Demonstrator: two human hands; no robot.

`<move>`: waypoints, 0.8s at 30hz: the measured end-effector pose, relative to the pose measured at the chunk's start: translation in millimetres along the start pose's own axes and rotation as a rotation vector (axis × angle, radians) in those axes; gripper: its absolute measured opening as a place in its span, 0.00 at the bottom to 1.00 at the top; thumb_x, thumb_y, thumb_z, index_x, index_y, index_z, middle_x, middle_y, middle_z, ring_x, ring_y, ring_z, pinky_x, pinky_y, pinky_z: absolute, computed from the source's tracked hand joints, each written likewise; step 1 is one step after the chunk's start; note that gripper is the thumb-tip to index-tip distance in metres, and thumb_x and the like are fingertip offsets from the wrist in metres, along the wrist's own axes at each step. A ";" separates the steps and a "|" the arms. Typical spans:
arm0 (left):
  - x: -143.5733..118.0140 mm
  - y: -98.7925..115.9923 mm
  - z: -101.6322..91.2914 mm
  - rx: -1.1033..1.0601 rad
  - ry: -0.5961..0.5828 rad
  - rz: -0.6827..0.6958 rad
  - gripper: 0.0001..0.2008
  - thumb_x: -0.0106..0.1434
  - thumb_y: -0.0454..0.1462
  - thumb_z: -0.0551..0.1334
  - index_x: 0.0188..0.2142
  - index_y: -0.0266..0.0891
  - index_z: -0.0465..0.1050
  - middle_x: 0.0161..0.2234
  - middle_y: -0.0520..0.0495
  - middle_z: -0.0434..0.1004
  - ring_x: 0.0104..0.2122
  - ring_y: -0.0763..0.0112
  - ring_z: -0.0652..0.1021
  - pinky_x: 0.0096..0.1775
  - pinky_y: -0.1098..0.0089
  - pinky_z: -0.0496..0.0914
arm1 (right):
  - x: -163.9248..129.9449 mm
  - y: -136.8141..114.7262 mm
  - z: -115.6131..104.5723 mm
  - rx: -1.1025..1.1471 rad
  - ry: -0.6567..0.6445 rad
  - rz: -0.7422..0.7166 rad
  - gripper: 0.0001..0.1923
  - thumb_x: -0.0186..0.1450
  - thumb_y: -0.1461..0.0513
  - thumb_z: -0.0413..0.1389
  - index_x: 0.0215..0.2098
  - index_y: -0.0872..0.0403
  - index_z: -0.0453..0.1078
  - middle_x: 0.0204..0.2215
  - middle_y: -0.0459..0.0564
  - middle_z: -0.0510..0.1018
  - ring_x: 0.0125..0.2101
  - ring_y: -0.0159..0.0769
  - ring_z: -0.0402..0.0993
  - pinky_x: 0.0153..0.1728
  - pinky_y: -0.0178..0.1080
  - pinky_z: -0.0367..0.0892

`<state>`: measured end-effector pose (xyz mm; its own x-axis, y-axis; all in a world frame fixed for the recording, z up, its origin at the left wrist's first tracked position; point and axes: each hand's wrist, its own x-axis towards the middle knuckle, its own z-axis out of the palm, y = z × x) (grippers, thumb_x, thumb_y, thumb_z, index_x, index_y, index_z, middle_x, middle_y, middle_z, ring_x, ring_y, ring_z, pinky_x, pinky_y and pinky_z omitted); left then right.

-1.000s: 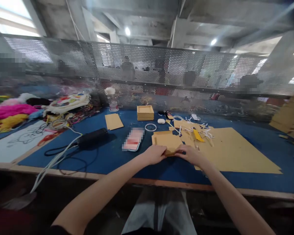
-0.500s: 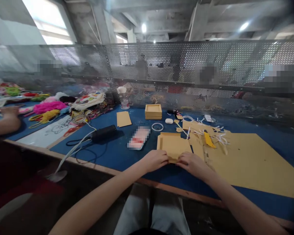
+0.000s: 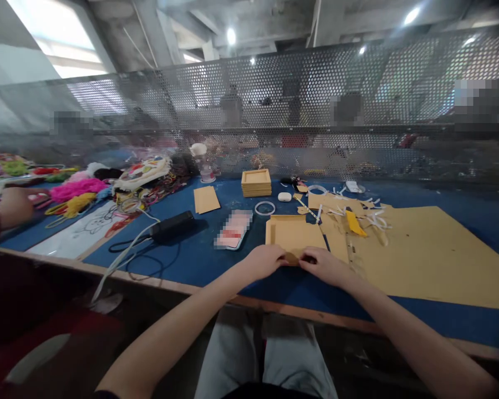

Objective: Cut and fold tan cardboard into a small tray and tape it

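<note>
A tan cardboard tray (image 3: 295, 233) with raised edges lies on the blue table in front of me. Its near edge is pinched by my left hand (image 3: 268, 259) and, a short way to the right, by my right hand (image 3: 322, 265). Fingers of both hands are bent round that edge, and their tips are partly hidden. Behind the tray rests a white ring of tape (image 3: 265, 208). A stack of similar cardboard frames (image 3: 256, 184) stands farther back.
Left of the tray lie a phone (image 3: 235, 230), a black power adapter (image 3: 172, 227) with cables and flat cardboard pieces (image 3: 207, 199). Cardboard sheet (image 3: 424, 260) and paper scraps (image 3: 357, 221) cover the right. Coloured yarn (image 3: 79, 188) and another person's hand (image 3: 16, 205) are far left.
My view has tilted slightly. Both hands still hold the tray's near edge, with the fingers shifted a little; the other person's hand at far left has moved slightly.
</note>
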<state>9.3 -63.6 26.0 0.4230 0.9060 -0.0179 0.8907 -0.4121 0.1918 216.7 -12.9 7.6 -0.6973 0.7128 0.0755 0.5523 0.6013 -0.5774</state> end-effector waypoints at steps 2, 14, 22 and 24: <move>4.8 -4.0 -3.2 -0.027 -0.045 -0.007 0.12 0.67 0.43 0.57 0.36 0.38 0.75 0.36 0.46 0.79 0.37 0.64 0.78 0.35 0.71 0.68 | 1.5 -0.1 1.5 0.012 0.008 0.036 0.09 0.62 0.61 0.52 0.29 0.55 0.72 0.25 0.47 0.74 0.27 0.35 0.68 0.28 0.35 0.60; 12.7 -18.3 0.2 -0.054 -0.088 0.004 0.12 0.66 0.45 0.57 0.35 0.39 0.73 0.34 0.46 0.79 0.35 0.64 0.77 0.32 0.72 0.65 | 5.8 5.4 2.1 0.032 0.001 0.161 0.11 0.60 0.56 0.54 0.27 0.55 0.70 0.23 0.47 0.73 0.25 0.34 0.66 0.26 0.34 0.57; 7.2 -15.5 2.8 0.017 -0.029 0.003 0.09 0.66 0.44 0.59 0.38 0.41 0.69 0.36 0.48 0.78 0.37 0.65 0.78 0.33 0.72 0.66 | 4.4 3.4 4.7 -0.007 0.005 0.181 0.08 0.60 0.59 0.54 0.27 0.54 0.71 0.24 0.47 0.74 0.26 0.35 0.67 0.26 0.35 0.57; 4.3 -15.7 5.9 0.044 -0.005 0.011 0.09 0.67 0.44 0.58 0.38 0.41 0.69 0.37 0.48 0.78 0.37 0.65 0.78 0.34 0.72 0.67 | 3.8 3.0 5.4 -0.024 0.014 0.184 0.09 0.60 0.58 0.54 0.27 0.54 0.69 0.24 0.47 0.74 0.26 0.35 0.67 0.26 0.35 0.57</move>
<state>-1.9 -53.8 17.1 0.4334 0.9010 -0.0212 0.8925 -0.4258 0.1489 213.3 -10.3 1.7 -0.5772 0.8164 -0.0177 0.6804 0.4688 -0.5632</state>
